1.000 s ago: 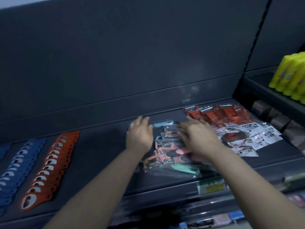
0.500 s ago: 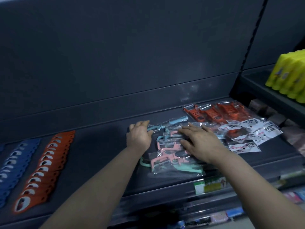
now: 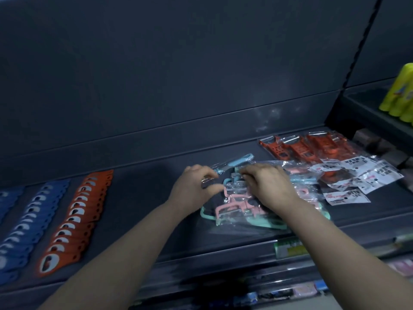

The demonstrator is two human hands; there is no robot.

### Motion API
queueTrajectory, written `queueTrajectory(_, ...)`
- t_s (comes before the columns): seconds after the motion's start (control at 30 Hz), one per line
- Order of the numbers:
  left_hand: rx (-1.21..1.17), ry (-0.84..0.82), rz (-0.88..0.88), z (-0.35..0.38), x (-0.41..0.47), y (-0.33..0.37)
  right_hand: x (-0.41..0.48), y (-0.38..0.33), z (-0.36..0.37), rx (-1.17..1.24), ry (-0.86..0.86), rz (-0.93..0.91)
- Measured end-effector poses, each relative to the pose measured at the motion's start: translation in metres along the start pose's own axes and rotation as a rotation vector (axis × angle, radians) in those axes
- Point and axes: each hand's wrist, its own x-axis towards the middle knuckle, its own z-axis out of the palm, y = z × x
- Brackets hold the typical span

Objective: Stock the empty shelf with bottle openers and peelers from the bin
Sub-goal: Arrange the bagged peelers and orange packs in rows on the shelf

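A pile of bagged peelers (image 3: 237,209) in pink, mint and light blue lies mid-shelf on the dark shelf (image 3: 143,198). My left hand (image 3: 194,186) pinches the clear bag at the pile's left edge between thumb and fingers. My right hand (image 3: 268,184) lies on top of the pile with its fingers curled onto a packet. A row of orange bagged peelers (image 3: 312,148) with white labels fans out at the right. Overlapping rows of orange bottle openers (image 3: 76,215) and blue bottle openers (image 3: 29,218) lie at the left.
Yellow bottles (image 3: 400,95) stand on the neighbouring shelf at the far right. A green price tag (image 3: 288,249) sits on the shelf's front rail. Lower shelves hold small packets. Bare shelf lies between the orange openers and the peeler pile.
Both hands have drawn closer together on the peeler pile. My left hand went from lying flat beside the pile to pinching a bag. The view shifted slightly right.
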Motion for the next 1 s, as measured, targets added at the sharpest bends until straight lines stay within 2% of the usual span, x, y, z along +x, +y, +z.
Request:
queueTrajectory(0.03, -0.065, -0.085, 0.055, -0.003, -0.008, 0.011, 0.001, 0.002, -0.001, 0.052, 0.012, 0.017)
queueTrajectory(0.1, 0.052, -0.249, 0.183, -0.002, -0.02, 0.027, 0.002, 0.005, -0.006, 0.152, 0.057, 0.042)
queueTrajectory(0.17, 0.278, -0.265, 0.303, 0.004, -0.023, 0.032, -0.001, 0.009, -0.014, 0.194, 0.122, 0.051)
queueTrajectory(0.23, 0.325, -0.229, 0.321, 0.008, -0.018, 0.034, -0.008, 0.014, -0.024, 0.192, 0.142, 0.081)
queueTrajectory(0.4, 0.089, -0.326, 0.105, 0.01, -0.009, 0.044, -0.023, 0.028, -0.037, 0.144, 0.142, 0.11)
queueTrajectory(0.47, -0.001, -0.129, 0.037, 0.013, -0.003, 0.045, -0.03, 0.03, -0.037, 0.144, 0.096, 0.091)
queueTrajectory(0.53, 0.116, 0.052, 0.002, 0.014, 0.011, 0.035, -0.036, 0.028, -0.038, 0.172, -0.006, 0.037)
queueTrajectory(0.6, 0.297, -0.021, -0.095, 0.016, 0.024, 0.019, -0.039, 0.026, -0.037, 0.103, -0.121, -0.031)
queueTrajectory(0.67, 0.354, -0.148, -0.199, 0.02, 0.033, 0.004, -0.039, 0.024, -0.038, 0.021, -0.177, -0.032)
queueTrajectory(0.8, 0.295, -0.126, -0.174, 0.027, 0.034, -0.007, -0.037, 0.025, -0.037, -0.072, -0.096, 0.01)
queueTrajectory(0.9, 0.242, -0.104, -0.159, 0.024, 0.031, -0.005, -0.034, 0.026, -0.037, 0.069, 0.007, 0.102)
queueTrajectory(1.0, 0.17, -0.122, -0.152, 0.023, 0.026, -0.003, -0.029, 0.024, -0.034, 0.088, 0.032, 0.164)
